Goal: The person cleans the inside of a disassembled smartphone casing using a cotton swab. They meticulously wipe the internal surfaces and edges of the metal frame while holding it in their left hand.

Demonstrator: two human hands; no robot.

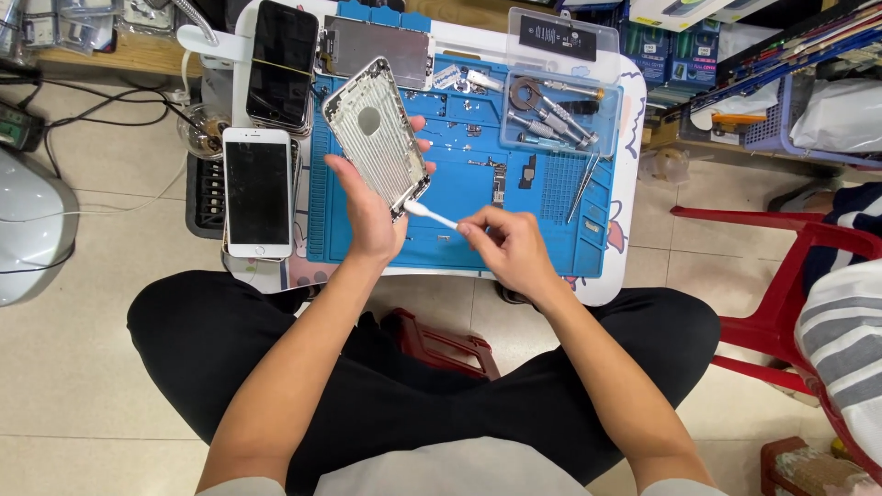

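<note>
My left hand point(372, 216) grips a silver phone housing point(375, 133), tilted up above the blue work mat point(459, 243), its inner side facing me. My right hand point(510, 243) pinches a small white brush-like tool point(430, 213) whose tip touches the housing's lower edge. Small phone parts point(497, 180) lie on the mat just beyond my hands.
A white phone point(258, 191) and a black phone point(283, 64) lie left of the mat. A clear tray with screwdrivers point(551, 115) sits at the mat's top right, tweezers point(582, 188) below it. A red plastic chair point(781, 285) stands to the right, a small red stool point(446, 344) between my legs.
</note>
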